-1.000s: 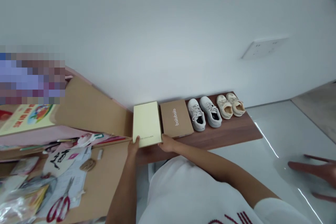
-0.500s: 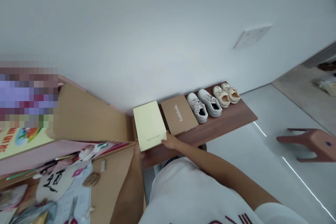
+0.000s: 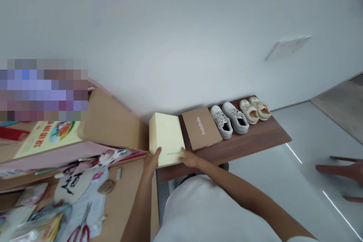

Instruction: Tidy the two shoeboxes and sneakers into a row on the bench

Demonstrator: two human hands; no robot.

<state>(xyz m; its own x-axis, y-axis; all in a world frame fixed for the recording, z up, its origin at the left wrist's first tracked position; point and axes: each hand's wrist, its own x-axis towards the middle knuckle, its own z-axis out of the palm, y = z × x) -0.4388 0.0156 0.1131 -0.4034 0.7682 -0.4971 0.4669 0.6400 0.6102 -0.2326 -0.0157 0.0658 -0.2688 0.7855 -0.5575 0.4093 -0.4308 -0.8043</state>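
Left hand (image 3: 151,160) grips the lower left corner of a pale yellow shoebox (image 3: 167,140), right hand (image 3: 189,158) pressed against its lower edge, box held between both at the left end of the desk (image 3: 249,143). Just beside it a brown balabala shoebox (image 3: 202,127) lies flat, then white sneakers (image 3: 229,120) and beige sneakers (image 3: 254,109), side by side toward the right end. Left of the desk stands a cardboard panel (image 3: 112,121); below that, papers and red-handled scissors (image 3: 81,234) on a wooden board (image 3: 130,193). White wall (image 3: 170,38) behind, with a wall plate (image 3: 287,48); glossy white floor (image 3: 320,136) at right.
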